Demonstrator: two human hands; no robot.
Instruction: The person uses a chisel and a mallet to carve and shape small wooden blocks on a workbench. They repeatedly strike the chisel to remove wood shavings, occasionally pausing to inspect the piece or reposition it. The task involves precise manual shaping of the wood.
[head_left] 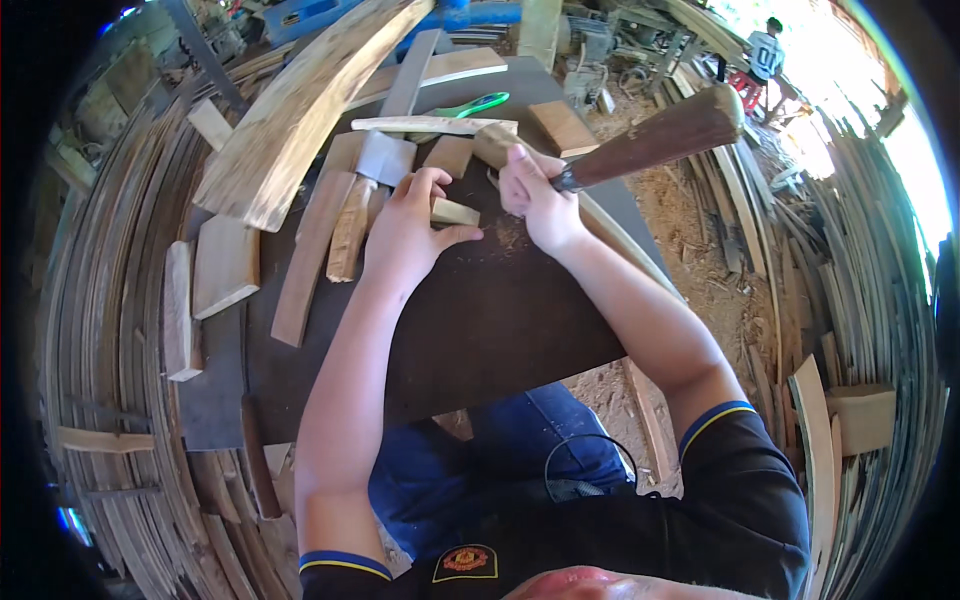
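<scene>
My right hand (540, 200) is closed around the lower end of a tool with a long, thick brown wooden handle (660, 140), which slants up to the right. A dark collar shows at the handle's base; the tool's working end is hidden by my fist. In my left hand (408, 225), a small pale wooden block (455, 212) sits between the curled fingers and the thumb, its left end hidden. Wood shavings (510, 235) lie between my hands. Beside my left hand rests a tool with a broad grey metal head (386, 158) and a wooden handle (350, 232).
A dark tabletop (480, 340) carries several boards, a large rough plank (310, 110) and a green-handled item (480, 105). A long bar (630, 240) runs under my right forearm. Stacked timber (110, 280) flanks both sides; a person (766, 55) is far right.
</scene>
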